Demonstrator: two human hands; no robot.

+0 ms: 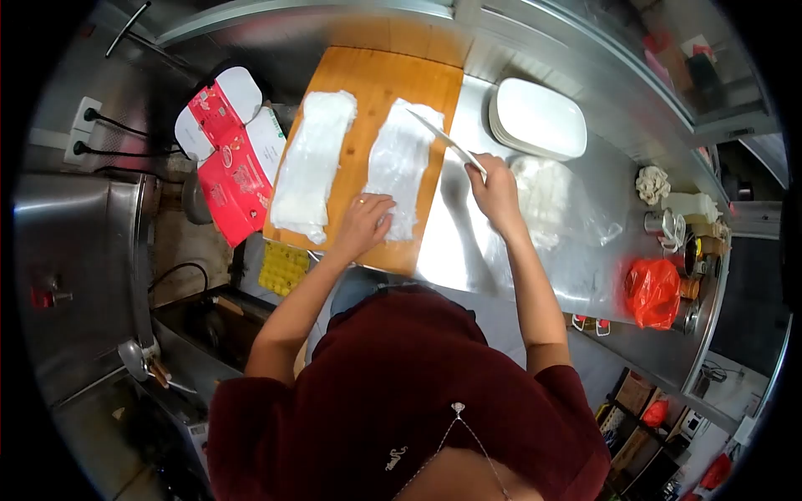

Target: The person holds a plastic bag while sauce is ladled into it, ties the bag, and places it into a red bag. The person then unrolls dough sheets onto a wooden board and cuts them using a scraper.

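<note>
Two long white pieces lie side by side on a wooden cutting board [355, 167]. My right hand [496, 190] is closed around the handle of a knife [447, 142], whose blade reaches over the upper part of the right white piece [399, 159]. At the lower left edge of that piece rests my left hand [364, 225], its fingers bent and touching the piece; whether they pinch it I cannot tell. The left white piece [311, 167] lies apart from both hands.
Stacked white plates [539, 118] stand on the metal counter [468, 250], near a clear plastic bag [560, 200]. A red bag [652, 292] and jars are at the right. Red and white packaging [238, 175] lies left of the board, above a yellow tray [282, 267].
</note>
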